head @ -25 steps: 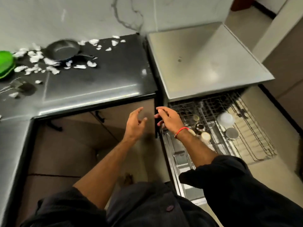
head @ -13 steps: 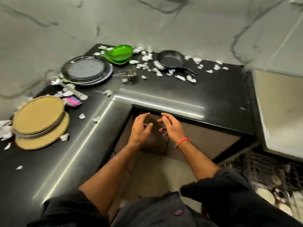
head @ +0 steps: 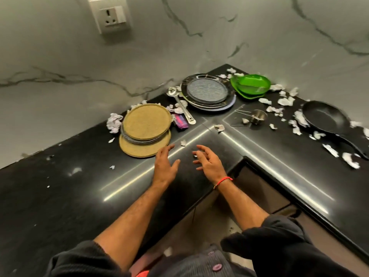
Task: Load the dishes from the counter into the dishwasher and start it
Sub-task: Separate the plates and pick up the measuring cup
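Head camera looks steeply down, close over the counter [head: 60, 196] corner.

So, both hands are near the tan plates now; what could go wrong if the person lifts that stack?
1. The tan plates lie offset in the stack, so they may slide apart when lifted.
2. Paper scraps touch the stack and could travel into the dishwasher.
3. Both the left hand and right hand are open, so no grip exists yet.
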Demonstrator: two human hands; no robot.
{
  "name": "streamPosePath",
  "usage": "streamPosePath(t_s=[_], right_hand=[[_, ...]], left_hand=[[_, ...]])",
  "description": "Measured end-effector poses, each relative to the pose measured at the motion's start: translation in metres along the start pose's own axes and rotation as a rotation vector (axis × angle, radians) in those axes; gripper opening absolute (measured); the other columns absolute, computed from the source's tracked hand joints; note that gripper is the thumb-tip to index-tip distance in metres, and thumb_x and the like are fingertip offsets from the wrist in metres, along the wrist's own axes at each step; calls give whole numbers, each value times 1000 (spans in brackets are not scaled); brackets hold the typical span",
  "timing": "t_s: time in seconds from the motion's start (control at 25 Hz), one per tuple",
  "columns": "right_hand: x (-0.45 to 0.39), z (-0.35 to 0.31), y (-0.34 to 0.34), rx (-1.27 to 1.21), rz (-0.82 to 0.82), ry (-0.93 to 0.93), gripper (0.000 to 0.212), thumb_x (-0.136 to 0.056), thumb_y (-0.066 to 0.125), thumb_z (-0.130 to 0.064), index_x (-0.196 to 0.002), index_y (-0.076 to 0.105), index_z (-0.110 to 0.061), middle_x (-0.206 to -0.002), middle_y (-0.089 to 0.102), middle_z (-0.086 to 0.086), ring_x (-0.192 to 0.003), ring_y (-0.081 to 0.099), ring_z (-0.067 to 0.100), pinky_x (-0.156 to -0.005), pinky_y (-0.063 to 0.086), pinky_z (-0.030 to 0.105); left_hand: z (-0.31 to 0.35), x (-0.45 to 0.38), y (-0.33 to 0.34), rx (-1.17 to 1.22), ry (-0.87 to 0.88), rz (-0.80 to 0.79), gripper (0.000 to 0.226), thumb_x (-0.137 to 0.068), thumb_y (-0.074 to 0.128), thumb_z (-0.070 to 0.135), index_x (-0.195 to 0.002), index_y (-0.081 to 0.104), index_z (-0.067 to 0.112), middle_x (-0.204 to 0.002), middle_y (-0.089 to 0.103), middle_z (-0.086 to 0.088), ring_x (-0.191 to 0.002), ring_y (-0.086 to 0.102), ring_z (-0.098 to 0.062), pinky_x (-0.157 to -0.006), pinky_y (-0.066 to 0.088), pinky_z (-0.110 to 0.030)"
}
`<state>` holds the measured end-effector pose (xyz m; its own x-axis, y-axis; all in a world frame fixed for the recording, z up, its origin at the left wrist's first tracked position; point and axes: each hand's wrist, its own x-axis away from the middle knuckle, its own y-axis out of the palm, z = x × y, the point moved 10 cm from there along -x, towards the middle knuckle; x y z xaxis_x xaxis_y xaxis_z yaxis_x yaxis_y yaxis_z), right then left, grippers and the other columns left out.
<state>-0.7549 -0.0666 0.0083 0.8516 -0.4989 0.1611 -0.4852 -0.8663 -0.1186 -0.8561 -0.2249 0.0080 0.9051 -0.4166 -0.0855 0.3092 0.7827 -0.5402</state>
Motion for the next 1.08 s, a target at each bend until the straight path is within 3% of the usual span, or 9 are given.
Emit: streamPosePath(t_s=[0.12, 0.4, 0.56, 0.68, 0.76, 0.88, 1.08], right_hand=[[-23, 4, 29, 10, -95, 5, 33, -100, 53, -30, -132, 53, -29, -124, 64, -1, -105, 66, 15, -82, 58, 35], [-78, 5, 64, 35, -361, 24, 48, -100, 54, -21, -146, 40, -25, -144, 51, -1, -124, 56, 19, -85, 54, 32], [-93, 8, 68, 92, -482, 40, 58, -99, 53, -16, -152, 29, -26, -150, 43, -1, -130, 49, 17, -97, 49, 36], [-94, 16, 73, 187, -586, 17, 66, -98, 52, -10, -154, 21, -29, -155, 35, -2, -131, 45, 14, -107, 41, 36], [-91, 23, 73, 263, -632, -2, 70, -98, 52, -11, -155, 17, -33, -156, 34, -5, -135, 44, 16, -113, 37, 36], [-91, 23, 69, 371, -654, -28, 71, -98, 54, -18, -154, 16, -37, -141, 48, -3, -127, 51, 17, -106, 38, 27], [-86, 23, 70, 432, -713, -105, 76, -96, 55, -8, -157, 13, -26, -164, 11, 0, -139, 40, 21, -111, 32, 26]], left_hand=[[-26, -1, -22, -27, -87, 67, 61, -85, 76, 8, -141, 51, 13, -143, 45, -9, -130, 48, -20, -113, 37, -29], [-55, -5, -30, -84, -280, 183, 74, -84, 79, 16, -148, 41, 15, -149, 39, -9, -135, 43, -25, -114, 38, -44], [-62, -11, -25, -136, -391, 150, 84, -84, 80, 22, -153, 32, 18, -159, 25, -13, -147, 29, -29, -119, 32, -43], [-60, -18, -28, -170, -434, 137, 83, -85, 79, 25, -154, 32, 19, -159, 25, -14, -147, 30, -29, -119, 29, -36], [-58, -18, -27, -178, -465, 130, 82, -86, 78, 24, -154, 32, 18, -158, 28, -12, -146, 31, -27, -117, 26, -31], [-58, -18, -27, -201, -487, 130, 78, -87, 76, 22, -154, 35, 17, -157, 34, -11, -144, 34, -24, -115, 25, -26], [-60, -18, -24, -232, -525, 118, 76, -89, 74, 22, -154, 35, 19, -157, 34, -11, -144, 35, -25, -116, 26, -29]])
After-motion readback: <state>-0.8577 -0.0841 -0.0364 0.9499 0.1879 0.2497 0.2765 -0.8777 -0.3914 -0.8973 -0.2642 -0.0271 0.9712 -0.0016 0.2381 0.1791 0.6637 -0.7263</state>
